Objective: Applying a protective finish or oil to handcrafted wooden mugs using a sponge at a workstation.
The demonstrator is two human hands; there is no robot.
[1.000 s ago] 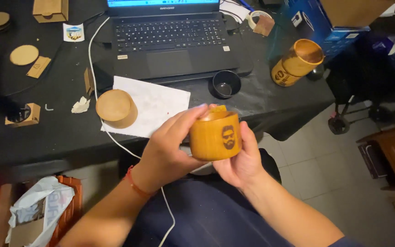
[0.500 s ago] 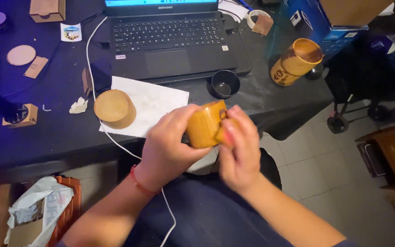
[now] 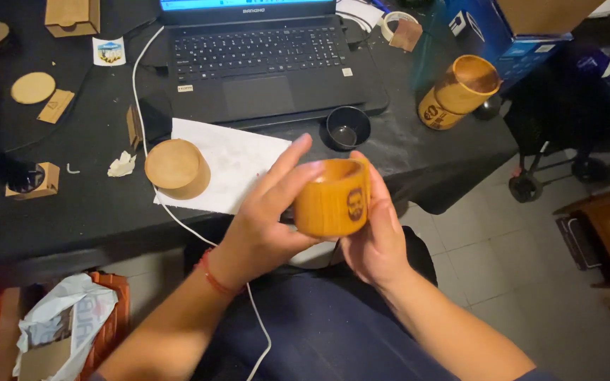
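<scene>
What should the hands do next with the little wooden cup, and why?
Probably turn the cup a bit more, so its open mouth faces the eyes. Both hands hold it: the left hand grips its near side, the right hand cups it from below. Its burned picture faces the camera, and only a sliver of the inside shows, so the inside seems unchecked.

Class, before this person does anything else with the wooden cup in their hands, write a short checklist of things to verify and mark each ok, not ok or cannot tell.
1. Both hands on the wooden cup: ok; left hand wraps one side, right hand cradles the other.
2. Cup clear of the table: ok, held above the lap.
3. Burnt picture on the cup uncovered: ok, it faces the camera.
4. Cup empty: cannot tell, the inside is barely visible.
5. White cable clear of the arms: not ok, it passes under the left wrist.
6. Laptop away from the cup: ok.
</scene>
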